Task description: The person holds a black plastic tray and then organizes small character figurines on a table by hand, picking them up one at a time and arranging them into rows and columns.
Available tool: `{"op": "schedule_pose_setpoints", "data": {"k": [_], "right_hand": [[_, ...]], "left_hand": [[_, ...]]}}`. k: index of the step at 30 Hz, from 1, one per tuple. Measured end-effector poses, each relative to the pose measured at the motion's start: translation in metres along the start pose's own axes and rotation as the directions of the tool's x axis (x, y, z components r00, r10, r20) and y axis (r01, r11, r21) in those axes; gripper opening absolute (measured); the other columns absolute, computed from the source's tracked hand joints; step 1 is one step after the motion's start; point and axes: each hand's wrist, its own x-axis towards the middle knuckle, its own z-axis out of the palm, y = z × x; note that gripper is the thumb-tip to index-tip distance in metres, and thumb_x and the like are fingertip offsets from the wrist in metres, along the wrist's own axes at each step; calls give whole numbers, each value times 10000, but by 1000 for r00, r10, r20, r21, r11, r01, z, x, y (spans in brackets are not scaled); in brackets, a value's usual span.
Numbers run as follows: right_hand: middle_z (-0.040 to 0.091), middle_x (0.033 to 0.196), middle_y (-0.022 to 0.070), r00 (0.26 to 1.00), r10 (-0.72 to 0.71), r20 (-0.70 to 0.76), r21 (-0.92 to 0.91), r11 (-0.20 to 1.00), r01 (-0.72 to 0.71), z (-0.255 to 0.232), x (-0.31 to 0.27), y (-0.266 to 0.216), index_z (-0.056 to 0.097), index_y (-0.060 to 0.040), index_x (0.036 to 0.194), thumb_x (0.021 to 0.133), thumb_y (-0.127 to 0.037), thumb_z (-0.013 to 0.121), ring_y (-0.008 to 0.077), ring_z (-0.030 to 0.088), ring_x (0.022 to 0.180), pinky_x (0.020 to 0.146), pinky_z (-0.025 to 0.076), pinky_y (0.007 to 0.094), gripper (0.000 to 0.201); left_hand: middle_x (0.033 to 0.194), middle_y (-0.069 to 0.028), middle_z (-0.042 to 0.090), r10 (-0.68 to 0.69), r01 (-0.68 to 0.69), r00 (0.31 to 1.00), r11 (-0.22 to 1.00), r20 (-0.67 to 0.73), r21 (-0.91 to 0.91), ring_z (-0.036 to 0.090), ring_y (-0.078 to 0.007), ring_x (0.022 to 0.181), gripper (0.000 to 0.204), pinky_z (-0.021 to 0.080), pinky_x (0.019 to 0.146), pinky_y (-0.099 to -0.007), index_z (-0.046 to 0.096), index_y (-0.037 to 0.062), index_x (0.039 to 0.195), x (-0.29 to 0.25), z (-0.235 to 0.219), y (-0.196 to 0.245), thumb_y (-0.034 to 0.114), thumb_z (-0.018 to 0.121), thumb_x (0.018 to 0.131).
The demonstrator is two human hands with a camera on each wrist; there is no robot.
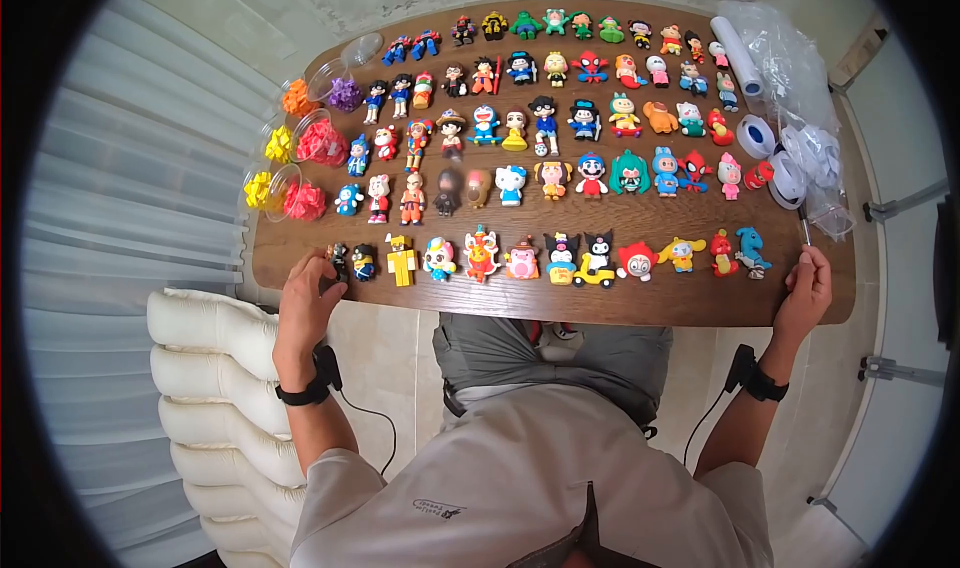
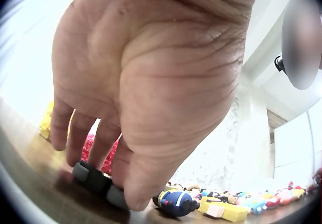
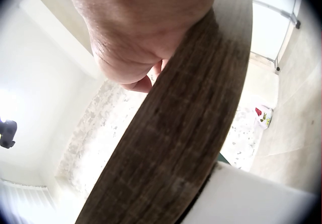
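Note:
At the table's front left corner, my left hand (image 1: 308,303) has its thumb and fingers around a small dark figurine (image 1: 338,262). In the left wrist view this black-and-grey figurine (image 2: 93,177) lies low over the tabletop between thumb and fingers. Just right of it lies a blue-and-yellow figurine (image 2: 176,202), then a yellow blocky figurine (image 1: 401,260). My right hand (image 1: 806,286) is at the front right edge, its fingertips right at a thin stick-like thing (image 1: 808,230). The right wrist view hides most of its fingers behind the table edge (image 3: 166,118); whether they grip it I cannot tell.
Several rows of toy figurines cover the wooden table (image 1: 560,301). Tubs of red pieces (image 1: 322,143), yellow pieces (image 1: 258,190) and purple pieces (image 1: 344,94) stand at the left. Tape rolls (image 1: 756,136), a white roll (image 1: 737,53) and clear plastic bags (image 1: 795,73) lie at the right.

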Motion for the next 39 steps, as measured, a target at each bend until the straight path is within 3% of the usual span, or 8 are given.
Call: {"op": "schedule_pose_setpoints", "data": {"k": [11, 14, 21, 24, 27, 30, 35, 39], "right_hand": [[523, 725, -24, 1000, 9, -13, -4, 1000, -9, -1, 0, -1, 684, 3, 1095, 1005, -111, 591, 47, 450, 649, 583, 355, 206, 172], [521, 725, -25, 1000, 14, -15, -11, 1000, -14, 1, -1, -4, 681, 6, 1097, 1006, -113, 588, 47, 449, 651, 581, 354, 206, 176], [511, 745, -31, 1000, 9, -4, -17, 1000, -9, -2, 0, 0, 673, -2, 1102, 1013, -139, 590, 32, 433, 653, 579, 359, 199, 183], [510, 744, -32, 1000, 10, 0, -23, 1000, -10, -2, 0, 0, 671, -1, 1103, 1016, -147, 592, 32, 434, 654, 578, 359, 200, 188], [508, 742, -34, 1000, 11, -1, -30, 999, -11, -2, 1, 2, 682, -15, 1104, 1022, -173, 582, 34, 437, 657, 577, 352, 200, 204], [508, 748, -34, 1000, 13, -9, -13, 1000, -13, -1, 0, -1, 683, -15, 1103, 1021, -173, 585, 32, 439, 657, 576, 357, 199, 203], [508, 743, -28, 1000, 15, -27, 3, 1000, -15, 0, 1, -2, 668, 4, 1097, 1014, -144, 589, 34, 432, 650, 574, 359, 202, 187], [506, 757, -34, 1000, 19, -23, 24, 1000, -18, -3, 2, 4, 685, -15, 1110, 1020, -166, 587, 32, 441, 660, 576, 363, 194, 201]], "left_hand": [[1254, -182, 635, -60, 60, 995, 998, 74, -1, 587, -406, 1157, 244, 481, 958, -440, 591, 6, 999, 1, -9, 8, 7, 726, 797], [1211, -181, 648, 70, -64, 993, 995, -99, 71, 594, -397, 1140, 239, 482, 952, -443, 606, 8, 1029, 3, -8, 10, 11, 712, 815], [1093, -163, 674, 115, -116, 983, 993, -146, 2, 629, -379, 1044, 242, 502, 885, -431, 622, 15, 1044, 20, -15, 36, 44, 725, 827], [1096, -162, 672, 173, -177, 979, 984, -111, -30, 628, -383, 1053, 265, 503, 891, -433, 630, 30, 1091, 38, -13, 58, 52, 712, 840], [1068, -153, 663, 330, -334, 939, 942, -93, -28, 623, -369, 1053, 289, 502, 884, -438, 634, 36, 1101, 56, -8, 86, 62, 729, 829], [1077, -140, 654, 357, -355, 933, 934, 46, -51, 613, -354, 1058, 336, 498, 894, -438, 632, 44, 1132, 73, -1, 113, 67, 745, 816], [1177, -137, 641, 513, -514, 858, 857, 31, 35, 578, -342, 1140, 531, 475, 968, -429, 584, 58, 1264, 97, 21, 138, 116, 789, 778], [1279, -136, 621, 516, -516, 856, 848, 34, 123, 526, -345, 1249, 637, 441, 1046, -431, 546, 74, 1348, 111, 34, 148, 151, 803, 771]]}}
